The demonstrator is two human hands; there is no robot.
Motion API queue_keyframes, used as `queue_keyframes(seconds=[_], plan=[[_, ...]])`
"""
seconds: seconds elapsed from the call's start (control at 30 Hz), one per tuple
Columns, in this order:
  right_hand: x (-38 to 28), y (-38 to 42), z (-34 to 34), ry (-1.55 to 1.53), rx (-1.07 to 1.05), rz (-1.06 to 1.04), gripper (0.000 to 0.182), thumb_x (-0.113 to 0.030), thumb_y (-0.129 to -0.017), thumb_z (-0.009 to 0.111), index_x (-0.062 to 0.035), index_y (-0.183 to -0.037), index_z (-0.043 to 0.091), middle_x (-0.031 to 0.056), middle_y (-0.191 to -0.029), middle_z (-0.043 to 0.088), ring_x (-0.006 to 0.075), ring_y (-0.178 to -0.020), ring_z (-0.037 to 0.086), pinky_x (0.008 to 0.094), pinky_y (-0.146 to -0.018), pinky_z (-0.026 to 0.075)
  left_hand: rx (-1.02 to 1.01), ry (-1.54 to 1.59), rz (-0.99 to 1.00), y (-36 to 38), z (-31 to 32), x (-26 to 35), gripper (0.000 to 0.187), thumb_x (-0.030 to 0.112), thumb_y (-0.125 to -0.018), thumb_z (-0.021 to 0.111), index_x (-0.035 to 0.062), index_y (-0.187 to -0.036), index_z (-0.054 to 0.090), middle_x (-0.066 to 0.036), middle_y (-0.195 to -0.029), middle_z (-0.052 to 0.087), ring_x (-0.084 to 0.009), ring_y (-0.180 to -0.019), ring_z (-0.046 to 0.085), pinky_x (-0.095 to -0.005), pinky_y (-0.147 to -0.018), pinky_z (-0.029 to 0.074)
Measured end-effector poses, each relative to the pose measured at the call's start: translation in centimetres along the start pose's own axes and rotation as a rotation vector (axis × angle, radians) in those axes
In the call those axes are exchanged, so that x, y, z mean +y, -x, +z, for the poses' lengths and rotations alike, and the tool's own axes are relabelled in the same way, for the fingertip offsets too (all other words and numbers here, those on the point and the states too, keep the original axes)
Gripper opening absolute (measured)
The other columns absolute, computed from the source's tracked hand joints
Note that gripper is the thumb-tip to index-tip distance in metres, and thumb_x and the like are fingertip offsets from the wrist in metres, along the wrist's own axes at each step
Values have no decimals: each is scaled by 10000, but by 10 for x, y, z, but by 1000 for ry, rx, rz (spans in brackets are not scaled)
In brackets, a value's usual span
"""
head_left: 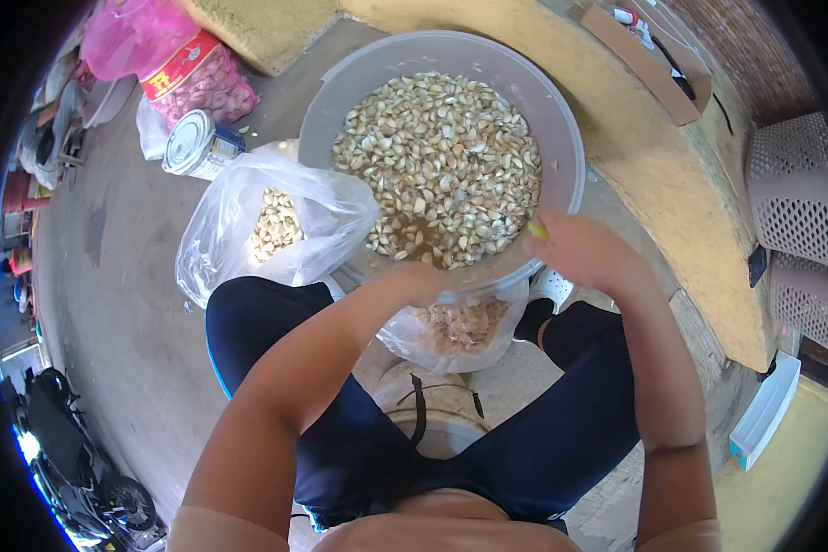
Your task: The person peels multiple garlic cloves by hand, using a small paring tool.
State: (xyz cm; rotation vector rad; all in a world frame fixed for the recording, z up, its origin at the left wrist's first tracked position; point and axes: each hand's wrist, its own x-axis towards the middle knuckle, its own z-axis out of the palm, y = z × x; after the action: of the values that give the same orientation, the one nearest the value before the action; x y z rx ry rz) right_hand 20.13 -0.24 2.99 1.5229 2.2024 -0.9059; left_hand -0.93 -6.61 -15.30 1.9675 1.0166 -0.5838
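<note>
A wide grey tub (pixel 561 120) holds many garlic cloves (pixel 442 156) in brownish liquid. At its near edge is my left hand (pixel 419 283), its fingers hidden from view. My right hand (pixel 575 247) is closed at the tub's right rim around something small and yellow-green (pixel 537 230), perhaps a knife handle. Pale peeled cloves (pixel 276 225) lie in a clear plastic bag (pixel 216 221) left of the tub. Below the rim, between my legs, another clear bag (pixel 497 354) contains pinkish-brown peelings (pixel 460 327).
A can (pixel 193 147) stands beside a pink mesh sack of garlic (pixel 207 83). A cardboard box (pixel 653 69) rests on the yellow ledge (pixel 690 212) at upper right, near plastic crates (pixel 796 193). A motorcycle (pixel 74 451) is parked at lower left.
</note>
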Motion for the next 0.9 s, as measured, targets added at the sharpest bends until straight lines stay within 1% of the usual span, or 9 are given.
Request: queue_keyframes(seconds=[0.1, 0.2, 0.3, 0.4, 0.5, 0.6, 0.7, 0.8, 0.9], plan=[[4, 12, 2, 14, -95, 17, 276, -222, -801, 507, 22, -930, 522, 215, -808, 587, 377, -801, 563, 426, -697, 435, 3, 94, -146, -6, -1, -17, 251, 138, -765, 480, 4, -914, 630, -182, -925, 619, -322, -896, 595, -410, -738, 471], [9, 9, 2, -16, -144, -31, 233, -181, -766, 538, 17, -889, 525, 208, -803, 585, 366, -789, 567, 427, -694, 437, 16, 36, -145, -32, 8, -44, 267, 174, -767, 482, 9, -913, 632, -186, -893, 623, -323, -878, 597, -409, -742, 468], [13, 2, 4, -18, -176, -65, 213, -161, -754, 552, 10, -879, 529, 198, -802, 586, 359, -793, 565, 424, -698, 437, 250, 138, -137, -66, 26, -72, 265, 187, -766, 492, 4, -894, 636, -186, -863, 626, -331, -844, 599, -416, -741, 466], [18, -1, 6, -16, -188, -59, 201, -150, -754, 554, 3, -883, 532, 191, -805, 587, 354, -798, 564, 421, -705, 436, 579, 594, -367, -83, 32, -75, 255, 172, -753, 517, 18, -922, 628, -193, -887, 615, -325, -893, 574, -398, -788, 448], [22, -5, 2, -53, -146, -96, 192, -147, -756, 553, -5, -884, 533, 185, -805, 586, 349, -800, 564, 415, -710, 436, 807, 554, -443, -116, 53, -93, 315, 134, -734, 547, 48, -1034, 580, -192, -1014, 561, -317, -979, 527, -381, -845, 419], [26, -10, 1, -68, -135, -118, 192, -144, -758, 551, -8, -893, 530, 177, -807, 584, 343, -802, 564, 412, -712, 437, 725, 495, -521, -126, 57, -95, 435, 130, -711, 597, 75, -1134, 509, -181, -1127, 471, -322, -1032, 480, -371, -881, 398], [28, -12, 1, -63, -155, -110, 203, -142, -760, 554, -12, -913, 528, 167, -821, 583, 337, -810, 563, 409, -714, 438, 681, 642, -470, -140, 71, -107, 507, 156, -693, 639, 79, -1167, 477, -162, -1174, 425, -331, -1040, 470, -374, -886, 404], [27, -11, -4, -83, -146, -121, 213, -142, -760, 559, -15, -928, 525, 160, -839, 582, 335, -818, 562, 409, -716, 438, 491, 552, -513, -137, 61, -104, 530, 176, -680, 662, 78, -1169, 481, -162, -1125, 479, -330, -1061, 463, -373, -890, 407], [28, -10, -6, -90, -132, -139, 218, -139, -759, 563, -16, -934, 524, 161, -846, 581, 335, -821, 562, 410, -717, 438, 429, 388, -529, -134, 55, -100, 545, 221, -658, 684, 113, -1161, 503, -147, -1096, 557, -291, -1022, 516, -378, -863, 422]])
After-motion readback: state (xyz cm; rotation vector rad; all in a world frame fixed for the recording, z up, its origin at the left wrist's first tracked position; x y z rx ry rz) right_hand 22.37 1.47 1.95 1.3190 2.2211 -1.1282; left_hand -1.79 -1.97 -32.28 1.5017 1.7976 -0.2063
